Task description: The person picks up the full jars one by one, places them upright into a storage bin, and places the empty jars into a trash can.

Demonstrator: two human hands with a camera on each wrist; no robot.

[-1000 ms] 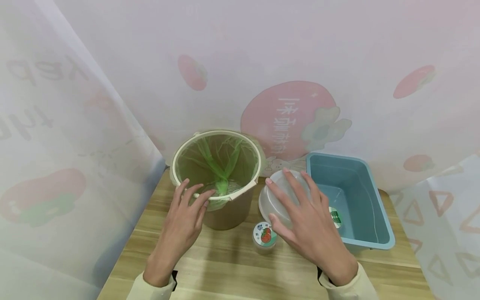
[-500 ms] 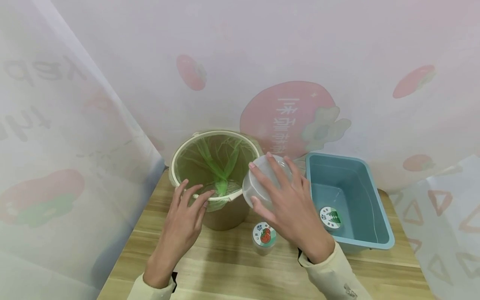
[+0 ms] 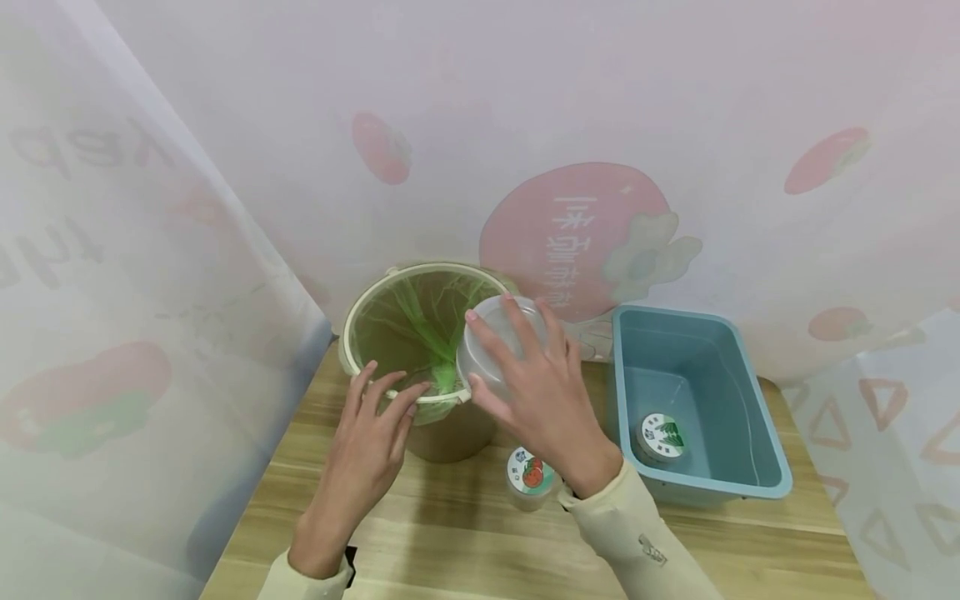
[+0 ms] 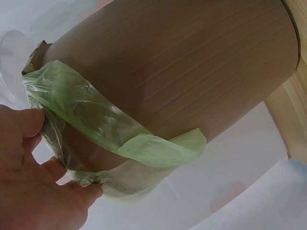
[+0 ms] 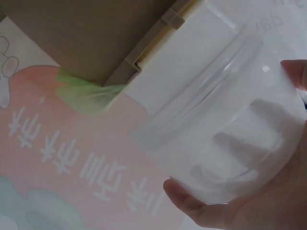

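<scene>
Currently, right grip [image 3: 540, 392] spread wide, fingers curled round bowl [image 5: 220, 129], tilted beside or over bin [image 3: 450, 437], unclear which. Left grip [image 3: 371, 433] loosely curled over bin's rim, on bag [image 3: 416, 312]. Bin lined already; bowl's tipping seemingly unfinished, contents unclear. Tomato tub [image 3: 529, 477] on counter [image 3: 450, 533], leaf tub [image 3: 662, 437] in basin [image 3: 720, 483], neither held. Count: one bowl, bin, bag, basin; two tubs.
</scene>
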